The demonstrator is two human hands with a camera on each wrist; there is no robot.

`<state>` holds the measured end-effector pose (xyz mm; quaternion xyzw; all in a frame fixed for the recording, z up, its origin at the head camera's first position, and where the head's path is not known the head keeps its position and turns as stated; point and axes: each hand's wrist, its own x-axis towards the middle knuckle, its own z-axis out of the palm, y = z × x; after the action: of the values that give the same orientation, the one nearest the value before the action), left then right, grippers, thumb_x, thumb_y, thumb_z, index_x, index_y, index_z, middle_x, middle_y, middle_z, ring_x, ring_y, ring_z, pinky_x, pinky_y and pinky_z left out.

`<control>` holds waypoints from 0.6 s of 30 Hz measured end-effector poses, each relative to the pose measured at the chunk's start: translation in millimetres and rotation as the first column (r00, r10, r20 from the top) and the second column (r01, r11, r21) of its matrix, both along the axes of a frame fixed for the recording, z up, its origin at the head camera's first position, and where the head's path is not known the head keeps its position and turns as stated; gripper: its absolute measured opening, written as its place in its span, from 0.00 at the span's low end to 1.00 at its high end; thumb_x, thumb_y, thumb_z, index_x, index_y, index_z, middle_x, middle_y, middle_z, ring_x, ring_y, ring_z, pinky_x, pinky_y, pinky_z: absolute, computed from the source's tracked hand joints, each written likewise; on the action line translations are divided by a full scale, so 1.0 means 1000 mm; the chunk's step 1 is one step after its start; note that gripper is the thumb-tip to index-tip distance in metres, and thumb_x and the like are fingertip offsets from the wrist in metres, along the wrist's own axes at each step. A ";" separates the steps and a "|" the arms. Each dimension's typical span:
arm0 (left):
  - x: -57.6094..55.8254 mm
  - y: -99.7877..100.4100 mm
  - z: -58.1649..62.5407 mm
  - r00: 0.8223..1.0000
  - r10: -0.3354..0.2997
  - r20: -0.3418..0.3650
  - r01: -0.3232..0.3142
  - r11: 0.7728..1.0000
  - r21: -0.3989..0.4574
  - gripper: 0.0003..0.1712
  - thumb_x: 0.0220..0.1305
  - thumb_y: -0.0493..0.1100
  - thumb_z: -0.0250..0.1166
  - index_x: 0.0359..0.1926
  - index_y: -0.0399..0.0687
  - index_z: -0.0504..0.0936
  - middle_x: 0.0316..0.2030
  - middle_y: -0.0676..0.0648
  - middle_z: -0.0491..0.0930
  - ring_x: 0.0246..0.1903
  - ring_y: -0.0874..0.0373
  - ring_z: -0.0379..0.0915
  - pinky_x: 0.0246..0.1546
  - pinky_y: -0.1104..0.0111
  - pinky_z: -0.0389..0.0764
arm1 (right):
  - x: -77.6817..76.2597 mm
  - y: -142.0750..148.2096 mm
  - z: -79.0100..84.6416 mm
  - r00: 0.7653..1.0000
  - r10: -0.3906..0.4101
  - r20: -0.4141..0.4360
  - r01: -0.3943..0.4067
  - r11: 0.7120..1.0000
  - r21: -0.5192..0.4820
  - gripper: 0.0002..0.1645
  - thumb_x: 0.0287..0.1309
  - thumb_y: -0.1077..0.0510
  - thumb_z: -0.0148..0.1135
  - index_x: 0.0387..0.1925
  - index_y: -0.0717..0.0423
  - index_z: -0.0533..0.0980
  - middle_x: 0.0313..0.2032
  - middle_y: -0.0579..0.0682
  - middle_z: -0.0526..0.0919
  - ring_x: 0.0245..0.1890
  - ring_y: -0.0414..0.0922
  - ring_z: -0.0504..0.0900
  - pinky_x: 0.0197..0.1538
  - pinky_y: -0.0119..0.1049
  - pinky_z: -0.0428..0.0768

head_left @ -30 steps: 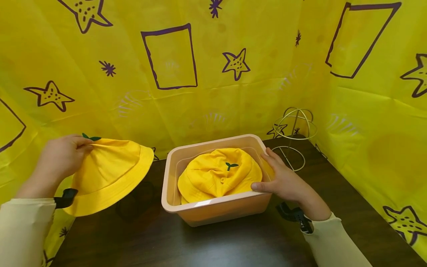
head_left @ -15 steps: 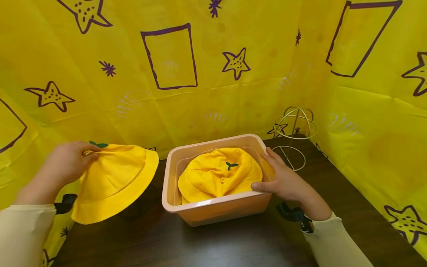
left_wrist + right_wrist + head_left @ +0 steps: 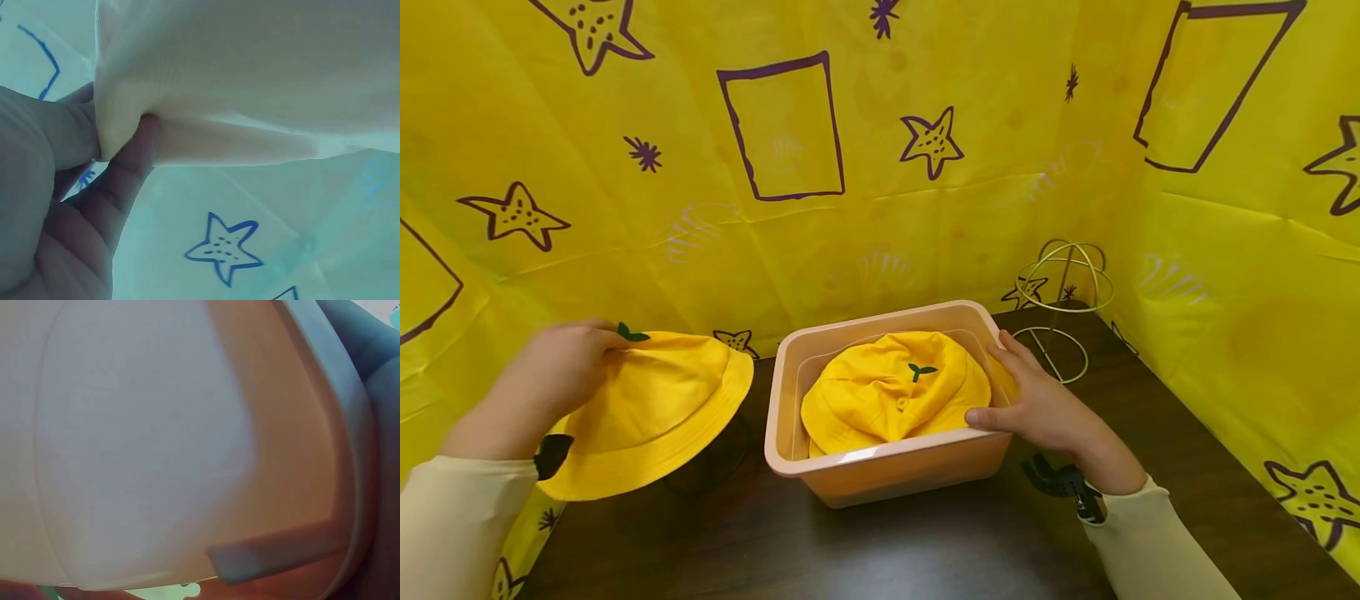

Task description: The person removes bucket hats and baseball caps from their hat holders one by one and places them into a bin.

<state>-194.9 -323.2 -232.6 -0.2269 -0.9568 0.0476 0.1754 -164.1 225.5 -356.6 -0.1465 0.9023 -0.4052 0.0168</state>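
A yellow bucket hat (image 3: pixel 662 408) with a green sprout on its crown hangs from my left hand (image 3: pixel 561 367), which pinches the cloth near the top. In the left wrist view, thumb and fingers grip a fold of the hat (image 3: pixel 250 69). My right hand (image 3: pixel 1037 400) holds the right end of a pink plastic tub (image 3: pixel 887 479), thumb and fingers over its rim. Inside the tub lies another yellow hat (image 3: pixel 887 387), crumpled, its green sprout upward. The right wrist view shows the tub's rim (image 3: pixel 340 406) close up beside the hand.
A gold wire stand (image 3: pixel 1063 308) with a domed top and round base stands at the back right of the dark table (image 3: pixel 880 550). Thin dark wire, hard to make out, shows below the held hat. Yellow patterned sheets (image 3: pixel 880 233) enclose the back and sides.
My left hand has moved slightly right and down with the hat, then the brim swung a little left over the last half second. Right hand and tub have stayed put.
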 end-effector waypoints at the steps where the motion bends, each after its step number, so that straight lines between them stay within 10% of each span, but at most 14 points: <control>1: 0.000 0.001 0.000 1.000 -0.009 -0.004 0.009 1.000 -0.010 0.02 0.51 0.28 0.72 0.28 0.36 0.87 0.32 0.39 0.82 0.31 0.38 0.78 0.36 0.44 0.77 | 0.000 0.000 0.000 1.000 0.000 -0.002 0.000 1.000 -0.001 0.67 0.46 0.33 0.75 0.77 0.58 0.53 0.77 0.59 0.39 0.72 0.68 0.48 0.65 0.71 0.51; 18: 0.004 -0.013 0.013 0.983 0.158 -0.095 -0.142 0.976 0.163 0.08 0.56 0.26 0.61 0.36 0.29 0.85 0.42 0.27 0.79 0.35 0.28 0.74 0.35 0.39 0.72 | -0.001 0.001 -0.002 1.000 0.005 -0.013 -0.005 1.000 0.007 0.66 0.47 0.33 0.74 0.77 0.59 0.54 0.77 0.59 0.39 0.72 0.68 0.47 0.65 0.70 0.52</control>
<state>-190.7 -336.2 -219.2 -0.1367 -0.9612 -0.0022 0.2396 -164.7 226.3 -358.6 -0.1514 0.9034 -0.4009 0.0128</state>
